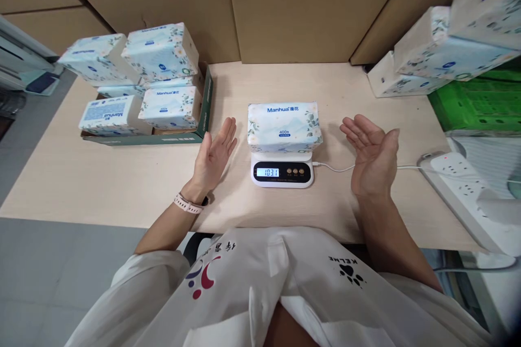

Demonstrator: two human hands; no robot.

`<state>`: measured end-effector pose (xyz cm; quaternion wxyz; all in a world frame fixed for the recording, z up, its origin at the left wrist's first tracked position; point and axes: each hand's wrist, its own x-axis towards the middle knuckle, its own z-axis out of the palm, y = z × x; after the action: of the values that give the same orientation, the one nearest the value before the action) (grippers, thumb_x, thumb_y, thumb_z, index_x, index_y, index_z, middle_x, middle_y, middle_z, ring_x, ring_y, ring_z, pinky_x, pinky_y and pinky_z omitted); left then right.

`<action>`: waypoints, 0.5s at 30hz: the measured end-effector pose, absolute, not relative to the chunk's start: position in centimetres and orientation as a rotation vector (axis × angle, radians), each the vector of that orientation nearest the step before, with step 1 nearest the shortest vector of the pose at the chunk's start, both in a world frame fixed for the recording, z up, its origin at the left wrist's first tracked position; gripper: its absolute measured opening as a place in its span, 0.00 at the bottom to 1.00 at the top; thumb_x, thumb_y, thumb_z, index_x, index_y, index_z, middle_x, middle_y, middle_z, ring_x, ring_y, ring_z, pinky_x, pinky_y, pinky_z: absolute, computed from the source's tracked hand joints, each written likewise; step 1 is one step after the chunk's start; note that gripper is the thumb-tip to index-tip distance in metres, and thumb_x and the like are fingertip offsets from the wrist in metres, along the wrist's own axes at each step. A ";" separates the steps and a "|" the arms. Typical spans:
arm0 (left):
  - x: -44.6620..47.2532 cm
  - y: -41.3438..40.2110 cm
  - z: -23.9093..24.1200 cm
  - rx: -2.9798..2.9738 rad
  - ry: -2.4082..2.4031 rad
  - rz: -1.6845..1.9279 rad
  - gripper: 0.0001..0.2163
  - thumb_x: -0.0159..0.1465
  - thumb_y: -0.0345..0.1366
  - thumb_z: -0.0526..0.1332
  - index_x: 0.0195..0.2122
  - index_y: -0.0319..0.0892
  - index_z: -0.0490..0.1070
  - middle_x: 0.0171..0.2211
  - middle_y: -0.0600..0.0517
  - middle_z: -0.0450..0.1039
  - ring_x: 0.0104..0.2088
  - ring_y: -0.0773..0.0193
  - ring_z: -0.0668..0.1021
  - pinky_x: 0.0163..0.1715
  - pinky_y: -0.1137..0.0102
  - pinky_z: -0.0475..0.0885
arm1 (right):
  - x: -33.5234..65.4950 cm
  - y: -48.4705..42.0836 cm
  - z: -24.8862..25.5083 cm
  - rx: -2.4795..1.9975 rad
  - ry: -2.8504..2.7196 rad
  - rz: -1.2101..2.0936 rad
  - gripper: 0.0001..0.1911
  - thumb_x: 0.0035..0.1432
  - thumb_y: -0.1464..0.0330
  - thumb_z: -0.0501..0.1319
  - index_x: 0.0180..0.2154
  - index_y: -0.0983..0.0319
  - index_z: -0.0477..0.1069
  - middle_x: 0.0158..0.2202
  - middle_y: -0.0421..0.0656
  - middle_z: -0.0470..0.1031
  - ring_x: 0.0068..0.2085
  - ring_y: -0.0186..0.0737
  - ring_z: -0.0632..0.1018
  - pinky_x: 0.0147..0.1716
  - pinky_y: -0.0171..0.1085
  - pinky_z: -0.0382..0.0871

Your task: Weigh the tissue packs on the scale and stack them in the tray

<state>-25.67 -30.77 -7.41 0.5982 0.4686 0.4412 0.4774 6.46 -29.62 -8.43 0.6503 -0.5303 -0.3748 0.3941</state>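
Note:
A white and blue tissue pack (284, 126) labelled Manhua rests on a small white digital scale (282, 172) in the middle of the pale table (122, 184). The scale's display reads 1031. My left hand (214, 156) is open, palm turned inward, just left of the pack and apart from it. My right hand (371, 153) is open too, fingers stretched, to the right of the pack and not touching it. A pale band sits on my left wrist.
A shallow dark green tray (205, 114) at the left holds several tissue packs (160, 51), some stacked. More packs (439, 46) lie at the right over a green crate (480, 103). A white power strip (459, 184) and the scale's cable (337, 168) lie right. Cardboard boxes (293, 5) stand behind.

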 end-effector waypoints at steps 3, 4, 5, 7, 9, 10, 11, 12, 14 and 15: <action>-25.7 -30.7 -7.5 1.089 1.033 1.103 0.43 0.73 0.73 0.43 0.80 0.56 0.62 0.86 0.55 0.46 0.87 0.53 0.45 0.86 0.51 0.44 | 6.4 -29.7 -8.4 -1.200 -0.851 0.896 0.39 0.74 0.34 0.48 0.54 0.55 0.83 0.56 0.47 0.87 0.63 0.53 0.84 0.75 0.62 0.65; -25.7 -30.7 -7.5 1.090 1.035 1.101 0.43 0.73 0.74 0.43 0.80 0.56 0.62 0.86 0.55 0.46 0.87 0.52 0.45 0.86 0.50 0.44 | 6.4 -29.7 -8.4 -1.201 -0.852 0.895 0.39 0.73 0.34 0.48 0.53 0.55 0.83 0.56 0.47 0.87 0.63 0.53 0.84 0.75 0.63 0.65; -25.7 -30.7 -7.5 1.090 1.035 1.100 0.43 0.72 0.74 0.43 0.80 0.56 0.62 0.86 0.55 0.46 0.87 0.51 0.44 0.86 0.50 0.43 | 6.4 -29.7 -8.4 -1.202 -0.853 0.895 0.40 0.73 0.34 0.48 0.53 0.55 0.83 0.56 0.47 0.87 0.63 0.53 0.84 0.75 0.63 0.65; -25.7 -30.7 -7.6 1.090 1.034 1.097 0.44 0.72 0.74 0.43 0.80 0.56 0.62 0.86 0.55 0.46 0.87 0.51 0.44 0.86 0.50 0.43 | 6.4 -29.7 -8.3 -1.201 -0.857 0.897 0.40 0.73 0.33 0.48 0.53 0.55 0.83 0.55 0.46 0.87 0.63 0.53 0.84 0.75 0.64 0.65; -25.7 -30.7 -7.6 1.095 1.039 1.092 0.44 0.72 0.75 0.43 0.80 0.56 0.61 0.86 0.55 0.45 0.87 0.52 0.44 0.86 0.51 0.44 | 6.4 -29.7 -8.2 -1.206 -0.860 0.899 0.40 0.73 0.34 0.48 0.53 0.55 0.83 0.56 0.47 0.87 0.64 0.54 0.84 0.75 0.64 0.65; -25.7 -30.7 -7.6 1.098 1.043 1.088 0.44 0.72 0.75 0.43 0.80 0.57 0.61 0.86 0.55 0.45 0.87 0.52 0.45 0.86 0.51 0.44 | 6.4 -29.7 -8.2 -1.212 -0.861 0.900 0.40 0.73 0.34 0.47 0.53 0.55 0.83 0.56 0.47 0.87 0.63 0.53 0.84 0.75 0.64 0.65; -25.7 -30.7 -7.7 1.100 1.047 1.085 0.44 0.72 0.75 0.42 0.80 0.57 0.61 0.86 0.56 0.45 0.87 0.53 0.45 0.86 0.52 0.45 | 6.3 -29.7 -8.2 -1.217 -0.861 0.901 0.39 0.74 0.34 0.47 0.53 0.55 0.83 0.56 0.47 0.86 0.63 0.53 0.84 0.75 0.63 0.65; -25.7 -30.6 -7.7 1.102 1.048 1.082 0.44 0.72 0.75 0.42 0.80 0.57 0.61 0.86 0.56 0.45 0.87 0.53 0.45 0.86 0.52 0.45 | 6.3 -29.7 -8.1 -1.219 -0.858 0.900 0.39 0.74 0.35 0.46 0.52 0.55 0.83 0.55 0.47 0.87 0.63 0.53 0.84 0.75 0.63 0.65; -25.7 -30.6 -7.7 1.102 1.045 1.078 0.44 0.72 0.74 0.42 0.81 0.56 0.60 0.86 0.56 0.45 0.87 0.53 0.45 0.86 0.52 0.44 | 6.2 -29.6 -8.0 -1.208 -0.850 0.899 0.39 0.74 0.36 0.46 0.50 0.56 0.83 0.54 0.48 0.87 0.61 0.52 0.85 0.75 0.63 0.66; -25.7 -30.6 -7.7 1.102 1.041 1.078 0.44 0.72 0.74 0.42 0.81 0.56 0.60 0.86 0.55 0.44 0.87 0.53 0.45 0.86 0.51 0.44 | 6.1 -29.6 -7.9 -1.198 -0.846 0.897 0.39 0.74 0.36 0.46 0.49 0.56 0.83 0.53 0.48 0.87 0.60 0.52 0.85 0.75 0.63 0.66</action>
<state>-25.70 -30.64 -7.70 0.5978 0.4748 0.4486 0.4646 6.12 -29.63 -7.93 0.6527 -0.5280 -0.3728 0.3954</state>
